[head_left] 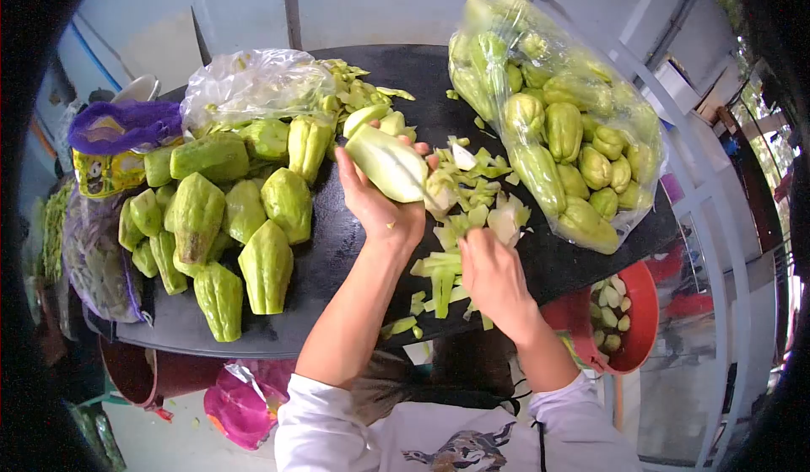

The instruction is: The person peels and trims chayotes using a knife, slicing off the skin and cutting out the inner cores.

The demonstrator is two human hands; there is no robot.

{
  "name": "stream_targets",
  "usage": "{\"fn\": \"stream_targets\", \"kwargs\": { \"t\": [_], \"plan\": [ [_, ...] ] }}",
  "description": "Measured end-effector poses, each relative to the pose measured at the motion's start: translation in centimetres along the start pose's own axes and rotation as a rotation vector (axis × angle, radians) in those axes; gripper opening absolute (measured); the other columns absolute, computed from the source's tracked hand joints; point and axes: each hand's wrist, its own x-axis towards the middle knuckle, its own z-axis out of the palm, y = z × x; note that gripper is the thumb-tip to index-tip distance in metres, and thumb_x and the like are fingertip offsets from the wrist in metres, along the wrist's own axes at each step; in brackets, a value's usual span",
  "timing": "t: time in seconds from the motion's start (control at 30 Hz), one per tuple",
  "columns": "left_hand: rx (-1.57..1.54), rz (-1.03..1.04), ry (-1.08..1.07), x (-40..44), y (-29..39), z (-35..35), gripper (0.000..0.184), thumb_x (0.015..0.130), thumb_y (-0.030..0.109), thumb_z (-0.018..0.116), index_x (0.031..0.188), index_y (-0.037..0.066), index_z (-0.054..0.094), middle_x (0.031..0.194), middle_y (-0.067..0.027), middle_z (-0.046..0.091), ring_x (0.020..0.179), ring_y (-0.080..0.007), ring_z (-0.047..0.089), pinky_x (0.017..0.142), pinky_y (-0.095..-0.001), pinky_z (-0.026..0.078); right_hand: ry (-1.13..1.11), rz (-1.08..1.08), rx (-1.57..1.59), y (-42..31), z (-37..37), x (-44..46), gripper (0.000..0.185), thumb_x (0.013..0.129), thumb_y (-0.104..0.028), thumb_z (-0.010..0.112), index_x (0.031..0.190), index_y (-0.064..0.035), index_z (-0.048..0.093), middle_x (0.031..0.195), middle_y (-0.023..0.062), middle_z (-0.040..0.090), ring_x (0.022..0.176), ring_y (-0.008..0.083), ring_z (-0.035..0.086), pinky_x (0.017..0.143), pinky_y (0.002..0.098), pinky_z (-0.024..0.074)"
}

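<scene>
My left hand [384, 206] holds up a pale cut chayote [388, 164], its smooth whitish-green face turned toward me, thumb at the left and fingertips showing behind its right side. My right hand [494, 274] is closed, low over a heap of green peel and trimmings [472, 181]. What its fingers hold, if anything, is hidden. Cut green strips [440, 274] lie just left of it on the black table [337, 282]. A pile of whole chayotes with ridged, partly trimmed skin [200, 219] sits left of my left hand.
A clear bag of whole chayotes [582, 134] rests at the right. Behind the pile lie a crumpled plastic bag [253, 88] and purple netting [122, 124]. Below the table's edge stand a red bucket [648, 307] with pale pieces, a dark red tub [190, 379] and a pink bag [236, 409].
</scene>
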Motion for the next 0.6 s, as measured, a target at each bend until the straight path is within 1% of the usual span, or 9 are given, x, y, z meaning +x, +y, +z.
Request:
{"fn": "stream_targets", "kwargs": {
  "t": [0.03,0.07,0.1,0.13,0.2,0.27,0.4,0.6],
  "plan": [
    [0.030,0.046,-0.005,0.2,0.2,-0.3,0.064,0.093,0.066,0.041,0.132,0.016,0.049,0.102,-0.0118,0.062,0.091,-0.0301,0.062,0.082,-0.0490,0.050,-0.039,-0.072,-0.067,-0.3,0.2,-0.5,0.014,0.088,-0.003,0.060,0.094,-0.0013,0.047,0.077,0.0188,0.056,0.063,0.0393,0.062,0.052,0.0446,0.0508],
    [0.070,0.098,0.016,0.4,0.3,-0.5,0.064,0.094,0.067,0.041,0.132,0.016,0.049,0.102,-0.0119,0.061,0.090,-0.0294,0.063,0.079,-0.0475,0.052,-0.093,-0.045,-0.099,-0.7,0.1,-0.9,0.020,0.083,-0.001,0.061,0.098,-0.0010,0.048,0.079,0.0181,0.053,0.063,0.0381,0.062,0.052,0.0440,0.0519],
    [0.109,0.150,0.035,0.5,0.4,-0.6,0.064,0.094,0.067,0.041,0.132,0.016,0.048,0.101,-0.0120,0.061,0.088,-0.0288,0.063,0.076,-0.0459,0.054,-0.091,-0.043,-0.095,-1.0,0.0,-1.0,0.020,0.083,-0.001,0.061,0.098,-0.0010,0.048,0.079,0.0181,0.053,0.063,0.0381,0.062,0.052,0.0440,0.0519],
    [0.113,0.147,0.034,0.6,0.4,-0.8,0.064,0.094,0.067,0.041,0.132,0.016,0.048,0.101,-0.0120,0.061,0.088,-0.0288,0.063,0.076,-0.0459,0.054,-0.103,-0.049,-0.109,-1.2,0.0,-1.1,0.021,0.083,-0.001,0.060,0.100,-0.0009,0.048,0.079,0.0173,0.053,0.063,0.0367,0.062,0.051,0.0438,0.0524],
    [0.111,0.222,0.039,0.8,0.3,-0.8,0.064,0.094,0.066,0.043,0.132,0.015,0.048,0.099,-0.0119,0.061,0.085,-0.0270,0.064,0.070,-0.0412,0.057,-0.108,-0.051,-0.126,-1.3,0.1,-1.1,0.022,0.084,-0.001,0.060,0.103,-0.0008,0.049,0.079,0.0165,0.053,0.063,0.0354,0.063,0.051,0.0436,0.0529],
    [0.103,0.240,0.024,0.7,0.1,-0.8,0.063,0.095,0.065,0.043,0.132,0.014,0.048,0.098,-0.0117,0.061,0.084,-0.0264,0.064,0.068,-0.0398,0.057,-0.112,-0.111,-0.140,-1.1,0.3,-1.1,0.023,0.085,-0.003,0.059,0.105,-0.0009,0.050,0.078,0.0153,0.053,0.062,0.0333,0.063,0.049,0.0436,0.0527],
    [0.144,0.307,0.022,0.9,0.1,-1.1,0.062,0.097,0.063,0.042,0.132,0.012,0.047,0.095,-0.0112,0.061,0.083,-0.0253,0.064,0.068,-0.0371,0.058,-0.122,-0.101,-0.149,-1.2,0.4,-1.1,0.020,0.086,-0.005,0.058,0.104,-0.0013,0.050,0.078,0.0148,0.053,0.061,0.0323,0.063,0.048,0.0430,0.0523],
    [0.185,0.327,0.020,0.9,0.1,-1.2,0.063,0.098,0.062,0.040,0.132,0.011,0.046,0.097,-0.0116,0.060,0.084,-0.0256,0.064,0.068,-0.0373,0.057,-0.124,-0.112,-0.165,-1.2,0.4,-0.9,0.018,0.088,-0.006,0.057,0.104,-0.0020,0.049,0.076,0.0143,0.053,0.059,0.0319,0.063,0.047,0.0421,0.0523]
  ]
}}
